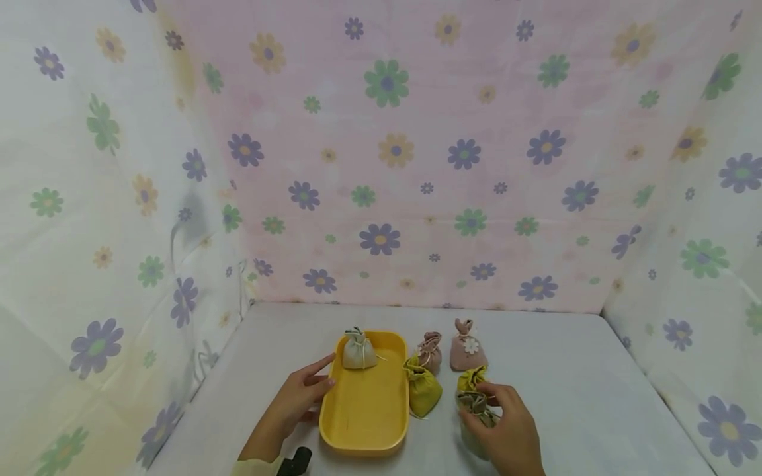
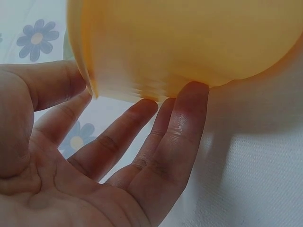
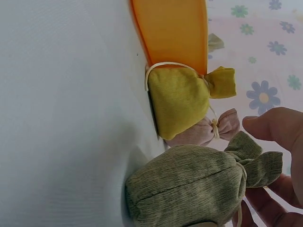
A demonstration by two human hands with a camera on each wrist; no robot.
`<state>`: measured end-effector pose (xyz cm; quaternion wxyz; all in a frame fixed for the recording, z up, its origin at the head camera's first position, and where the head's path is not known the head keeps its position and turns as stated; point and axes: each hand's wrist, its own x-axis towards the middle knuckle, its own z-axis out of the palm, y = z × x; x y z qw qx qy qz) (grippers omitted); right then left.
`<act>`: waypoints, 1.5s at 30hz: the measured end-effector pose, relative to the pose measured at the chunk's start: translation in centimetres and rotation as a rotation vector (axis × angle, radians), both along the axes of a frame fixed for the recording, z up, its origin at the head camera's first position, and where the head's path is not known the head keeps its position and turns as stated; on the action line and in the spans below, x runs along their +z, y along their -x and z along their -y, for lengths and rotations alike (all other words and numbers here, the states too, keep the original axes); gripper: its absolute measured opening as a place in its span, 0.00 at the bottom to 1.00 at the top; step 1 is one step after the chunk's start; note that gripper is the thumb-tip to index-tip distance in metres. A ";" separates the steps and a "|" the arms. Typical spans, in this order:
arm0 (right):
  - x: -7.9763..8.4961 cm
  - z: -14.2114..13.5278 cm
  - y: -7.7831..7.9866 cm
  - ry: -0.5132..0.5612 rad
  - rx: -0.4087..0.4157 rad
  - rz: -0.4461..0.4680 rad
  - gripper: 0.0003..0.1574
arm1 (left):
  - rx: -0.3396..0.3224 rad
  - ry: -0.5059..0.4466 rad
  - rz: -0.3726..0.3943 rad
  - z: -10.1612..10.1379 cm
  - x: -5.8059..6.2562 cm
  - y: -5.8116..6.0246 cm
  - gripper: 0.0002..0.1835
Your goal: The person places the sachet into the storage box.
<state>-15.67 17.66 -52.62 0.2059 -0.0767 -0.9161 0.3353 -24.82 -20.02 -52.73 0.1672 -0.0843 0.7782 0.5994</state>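
My left hand [image 1: 300, 396] is at the left side of a yellow tray [image 1: 364, 413], extended fingertips touching its outer wall and the thumb at its rim. A pale drawstring pouch [image 1: 359, 354] stands inside the tray's far end. My right hand [image 1: 514, 430] is around the tied neck of a grey-green drawstring pouch [image 3: 189, 187], which stands on the table. In the right wrist view, a gap shows between the thumb [image 3: 265, 126] and the neck, and the other fingers are behind it. Just behind is a mustard-yellow pouch [image 1: 472, 378], partly hidden.
Beside the tray's right edge stands another mustard-yellow pouch [image 1: 425, 393], with a pink pouch [image 1: 430, 350] behind it. A second pink pouch [image 1: 467, 354] with a white flower is farther right. Flowered cloth [image 1: 387, 198] encloses the white table [image 1: 595, 396] at back and sides.
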 end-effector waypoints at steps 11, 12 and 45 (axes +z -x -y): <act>-0.6 -0.2 -0.1 0.001 -0.026 -0.032 0.30 | -0.008 0.009 0.008 -0.1 0.2 0.2 0.33; -0.7 -0.2 -0.1 -0.008 -0.022 -0.060 0.29 | -0.013 0.014 0.003 -0.1 0.3 0.3 0.34; 0.1 -0.6 -0.5 0.041 -0.027 -0.191 0.22 | -0.001 0.004 -0.009 0.0 0.2 -0.2 0.34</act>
